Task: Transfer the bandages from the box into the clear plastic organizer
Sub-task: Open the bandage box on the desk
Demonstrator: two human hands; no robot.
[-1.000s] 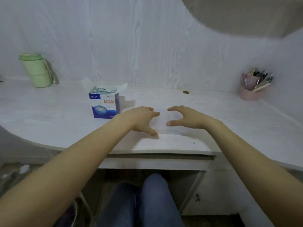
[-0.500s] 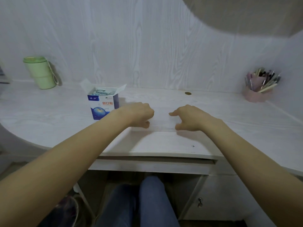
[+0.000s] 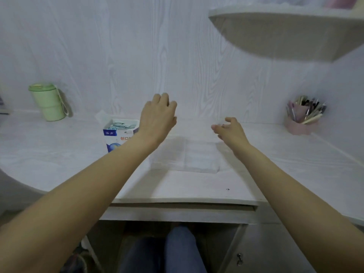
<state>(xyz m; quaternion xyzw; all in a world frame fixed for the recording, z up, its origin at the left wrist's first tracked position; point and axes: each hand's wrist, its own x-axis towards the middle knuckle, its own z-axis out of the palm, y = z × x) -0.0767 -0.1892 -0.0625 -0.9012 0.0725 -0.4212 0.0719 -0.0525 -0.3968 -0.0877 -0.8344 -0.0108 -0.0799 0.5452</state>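
The blue and white bandage box (image 3: 115, 137) stands open on the desk, with wrapped bandages showing in its top. To its right the clear plastic organizer (image 3: 197, 158) lies flat on the desk and is hard to make out. My left hand (image 3: 157, 119) is raised above the organizer's far left corner, its fingers curled away from the camera and hidden. My right hand (image 3: 229, 131) hovers over the far right corner. Its thumb and curled fingers seem to pinch a faint clear edge, apparently the organizer's lid.
A green lidded cup (image 3: 48, 101) stands at the back left of the desk. A pink pen holder (image 3: 301, 119) full of pens stands at the back right. A shelf (image 3: 285, 34) juts out overhead on the right. The desk front edge (image 3: 185, 200) lies above my knees.
Both hands rose from the organizer's near edge and moved toward the wall, the left one higher. The camera tilted up, so the shelf now shows.
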